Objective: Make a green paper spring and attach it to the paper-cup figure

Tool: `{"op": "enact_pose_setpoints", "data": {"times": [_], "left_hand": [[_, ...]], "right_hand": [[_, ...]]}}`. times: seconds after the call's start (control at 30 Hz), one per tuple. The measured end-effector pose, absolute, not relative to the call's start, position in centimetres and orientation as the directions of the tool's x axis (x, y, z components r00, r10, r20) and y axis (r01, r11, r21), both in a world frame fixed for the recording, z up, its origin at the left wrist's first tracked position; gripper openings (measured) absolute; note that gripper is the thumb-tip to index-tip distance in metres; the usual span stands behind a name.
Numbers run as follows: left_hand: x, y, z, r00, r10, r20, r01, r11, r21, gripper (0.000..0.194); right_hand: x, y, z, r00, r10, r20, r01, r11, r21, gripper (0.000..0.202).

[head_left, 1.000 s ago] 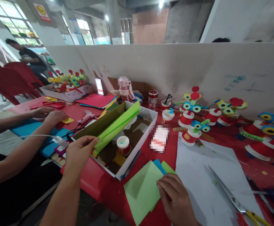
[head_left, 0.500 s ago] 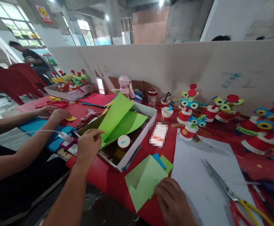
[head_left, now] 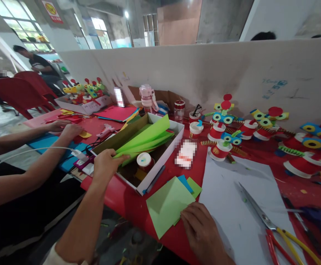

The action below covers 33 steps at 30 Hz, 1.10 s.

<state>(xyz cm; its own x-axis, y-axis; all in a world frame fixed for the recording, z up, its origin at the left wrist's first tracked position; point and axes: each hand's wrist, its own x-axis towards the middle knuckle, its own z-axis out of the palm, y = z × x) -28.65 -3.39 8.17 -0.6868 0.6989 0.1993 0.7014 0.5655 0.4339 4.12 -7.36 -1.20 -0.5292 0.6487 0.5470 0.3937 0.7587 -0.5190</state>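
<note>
In the head view my left hand (head_left: 107, 164) is closed on the near end of several bright green paper sheets (head_left: 146, 138). They lie at a slant inside a white cardboard box (head_left: 160, 170). A paper cup (head_left: 145, 161) stands in the box, right of my fingers. My right hand (head_left: 200, 228) is at the table's near edge, its fingers bent and together on the corner of a light green paper piece (head_left: 167, 206); the thumb is hidden. Under that piece, blue paper (head_left: 185, 183) and brighter green paper (head_left: 195, 187) stick out.
Scissors (head_left: 270, 224) lie on a white sheet (head_left: 232, 206) at right. Behind stand paper-cup robot figures (head_left: 221, 149), a jar (head_left: 179, 110) and a pink bottle (head_left: 147, 97). A blurred phone (head_left: 186, 154) lies beside the box. Another person's hands (head_left: 69, 130) work at left.
My left hand has taken hold of the green sheets, and their raised upper sheet has come down flatter into the box. My right hand stays at the light green paper.
</note>
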Motion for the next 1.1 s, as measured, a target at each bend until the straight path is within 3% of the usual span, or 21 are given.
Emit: {"op": "enact_pose_setpoints", "data": {"times": [0.2,0.3,0.4,0.47,0.6,0.83,1.0,1.1], "left_hand": [[-29.2,-3.4,8.1,-0.695,0.674,0.252,0.688,0.519,0.507,0.043],[-29.3,-3.3,7.6,-0.697,0.647,0.311,0.705,0.538,0.461,0.033],[-29.1,-3.2,7.0,-0.69,0.619,0.376,0.718,0.518,0.464,0.012],[-28.9,-3.1,6.7,-0.646,0.655,0.392,0.753,0.464,0.466,0.012],[-28.9,-3.1,6.8,-0.54,0.783,0.31,0.817,0.4,0.415,0.023],[-28.7,-3.7,7.7,-0.346,0.938,0.027,0.868,0.309,0.39,0.015],[-28.3,-3.7,7.2,-0.417,0.904,0.099,0.876,0.37,0.308,0.011],[-28.2,-3.5,7.0,-0.513,0.844,0.157,0.831,0.444,0.334,0.017]], "right_hand": [[4.0,-7.3,-1.2,-0.533,0.653,0.538,0.396,0.754,-0.524,0.019],[4.0,-7.3,-1.3,-0.537,0.651,0.537,0.393,0.756,-0.523,0.019],[4.0,-7.3,-1.5,-0.542,0.654,0.527,0.392,0.752,-0.53,0.021],[4.0,-7.3,-1.5,-0.539,0.658,0.525,0.391,0.748,-0.536,0.021],[4.0,-7.2,-1.4,-0.544,0.658,0.521,0.393,0.748,-0.535,0.021],[4.0,-7.5,-0.9,-0.624,0.632,0.459,0.444,0.771,-0.457,0.02],[3.5,-8.0,-0.2,-0.727,0.624,0.286,0.519,0.773,-0.365,0.049],[3.6,-7.8,-0.3,-0.745,0.608,0.274,0.511,0.785,-0.351,0.035]]}}
